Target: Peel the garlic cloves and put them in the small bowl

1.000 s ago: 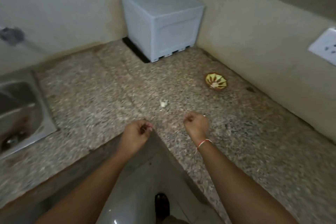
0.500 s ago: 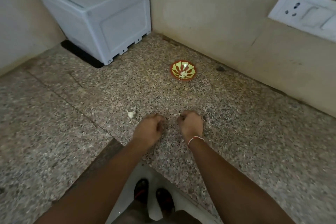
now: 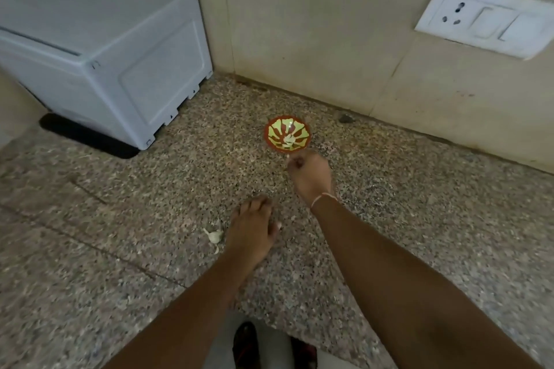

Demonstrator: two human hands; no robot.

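The small bowl [image 3: 287, 134], red-rimmed with a yellow-green pattern, stands on the speckled counter near the back wall, with pale peeled cloves [image 3: 289, 139] inside. My right hand [image 3: 310, 178] is at the bowl's near rim, its fingertips pinched together on a small pale garlic clove. My left hand [image 3: 250, 229] rests on the counter closer to me, fingers relaxed and holding nothing I can see. A white garlic piece with loose skin [image 3: 214, 236] lies just left of my left hand.
A white plastic box [image 3: 105, 48] stands in the back left corner on a dark mat. A white socket plate [image 3: 482, 18] is on the right wall. The granite counter's [image 3: 419, 189] front edge runs near my forearms, with feet and floor visible below.
My right hand has moved forward from beside the left hand to the bowl's near rim. The left hand has loosened on the counter. The view has shifted closer to the bowl.
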